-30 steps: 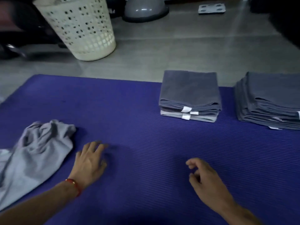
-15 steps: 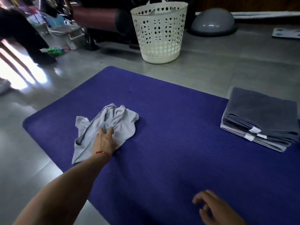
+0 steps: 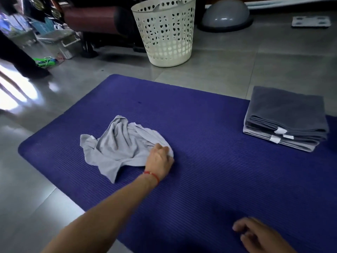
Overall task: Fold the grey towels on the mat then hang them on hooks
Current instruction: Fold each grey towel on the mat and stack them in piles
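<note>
Crumpled light grey towel (image 3: 116, 148) lies on the left part of the purple mat (image 3: 200, 170), which is spread on the tiled floor (image 3: 237, 66). The towel is bunched into ridges and has no clean long axis; its mass runs roughly from a loose corner at the left, near the mat's left edge, toward the right, where it is gathered under the left hand (image 3: 159, 161). One flap hangs toward the near edge of the mat. The left hand, with a red thread bracelet (image 3: 152, 175) at the wrist, grips the towel's right end, its fingers curled into the cloth and its knuckles up. The right hand (image 3: 259, 236) hovers low over the mat at the near right, holding nothing, its fingers loosely curled; it is blurred.

Well apart to the right, at the mat's far right edge, sits a stack of folded towels (image 3: 286, 119), dark grey on top and lighter grey beneath, with white tags facing the near side. Beyond the mat a white perforated laundry basket (image 3: 164, 31) stands upright on the floor, with a grey half-dome (image 3: 226, 13) behind it to the right.
</note>
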Tool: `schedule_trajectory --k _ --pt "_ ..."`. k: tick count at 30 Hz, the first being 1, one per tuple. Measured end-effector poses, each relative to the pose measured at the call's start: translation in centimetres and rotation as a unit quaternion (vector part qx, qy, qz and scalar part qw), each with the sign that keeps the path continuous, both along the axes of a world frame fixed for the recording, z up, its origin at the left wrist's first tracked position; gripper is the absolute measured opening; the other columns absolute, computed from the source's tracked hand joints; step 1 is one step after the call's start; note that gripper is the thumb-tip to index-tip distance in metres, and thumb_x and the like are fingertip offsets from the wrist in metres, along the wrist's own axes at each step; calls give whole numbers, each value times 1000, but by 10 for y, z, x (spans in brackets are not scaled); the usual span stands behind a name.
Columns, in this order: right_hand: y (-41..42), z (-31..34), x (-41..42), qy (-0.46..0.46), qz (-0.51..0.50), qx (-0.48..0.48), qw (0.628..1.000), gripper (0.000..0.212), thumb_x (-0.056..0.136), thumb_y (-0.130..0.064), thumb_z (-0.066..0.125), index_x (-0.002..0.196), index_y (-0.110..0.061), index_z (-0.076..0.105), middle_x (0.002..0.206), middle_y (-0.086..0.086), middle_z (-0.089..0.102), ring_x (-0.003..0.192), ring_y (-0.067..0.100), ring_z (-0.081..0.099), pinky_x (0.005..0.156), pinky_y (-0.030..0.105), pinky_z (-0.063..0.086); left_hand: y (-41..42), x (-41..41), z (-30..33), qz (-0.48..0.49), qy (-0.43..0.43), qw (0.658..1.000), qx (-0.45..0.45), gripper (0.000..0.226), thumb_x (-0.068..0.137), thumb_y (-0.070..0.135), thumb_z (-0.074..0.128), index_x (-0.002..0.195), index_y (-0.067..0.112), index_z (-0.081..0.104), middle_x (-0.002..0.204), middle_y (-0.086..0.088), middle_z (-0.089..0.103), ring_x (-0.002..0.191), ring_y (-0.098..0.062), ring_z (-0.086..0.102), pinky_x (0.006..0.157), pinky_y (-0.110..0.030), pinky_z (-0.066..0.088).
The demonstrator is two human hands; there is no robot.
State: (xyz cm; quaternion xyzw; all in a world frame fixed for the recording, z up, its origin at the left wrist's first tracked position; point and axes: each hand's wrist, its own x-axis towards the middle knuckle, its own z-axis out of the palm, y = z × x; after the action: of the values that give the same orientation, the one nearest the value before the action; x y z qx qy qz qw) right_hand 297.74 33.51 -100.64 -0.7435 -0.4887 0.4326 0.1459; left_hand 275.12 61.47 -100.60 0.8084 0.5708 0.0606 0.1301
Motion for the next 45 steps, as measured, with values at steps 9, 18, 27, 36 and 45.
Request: schedule_trajectory --k 9,18,27,36,45 --pt "35 2 9 294 -204 -45 933 44 83 -57 75 121 -38 62 119 -6 71 103 11 71 88 41 60 -189 43 41 -350 -102 918 -153 43 89 46 41 117 25 65 128 9 58 114 -15 57 90 -38 54" --pt "15 -14 3 5 -106 77 991 14 99 -19 60 99 -28 71 84 -10 73 79 8 69 65 27 51 -17 -17 -14 50 65 995 -56 88 86 62 61 158 38 15 150 -22 31 134 -45 38 106 -59 39" --pt "19 11 27 -34 -71 82 994 23 96 -29 65 116 -40 64 108 -21 67 94 -4 63 85 29 56 -78 15 41 1 -203 978 -42 40 85 18 71 120 26 56 76 13 59 60 -1 55 53 -12 40" --pt "38 58 -6 366 -238 91 895 34 96 -49 62 125 -32 64 113 -1 76 101 14 74 84 35 61 -161 54 94 -278 -264 893 -235 29 93 16 67 118 25 55 85 10 71 82 -12 68 78 -32 55" --pt "26 42 24 405 -261 82 873 21 103 -12 56 119 -16 69 111 6 77 102 22 73 87 36 55 -108 75 44 -312 -163 907 -230 56 87 27 77 138 31 54 141 9 51 125 11 42 104 -16 40"
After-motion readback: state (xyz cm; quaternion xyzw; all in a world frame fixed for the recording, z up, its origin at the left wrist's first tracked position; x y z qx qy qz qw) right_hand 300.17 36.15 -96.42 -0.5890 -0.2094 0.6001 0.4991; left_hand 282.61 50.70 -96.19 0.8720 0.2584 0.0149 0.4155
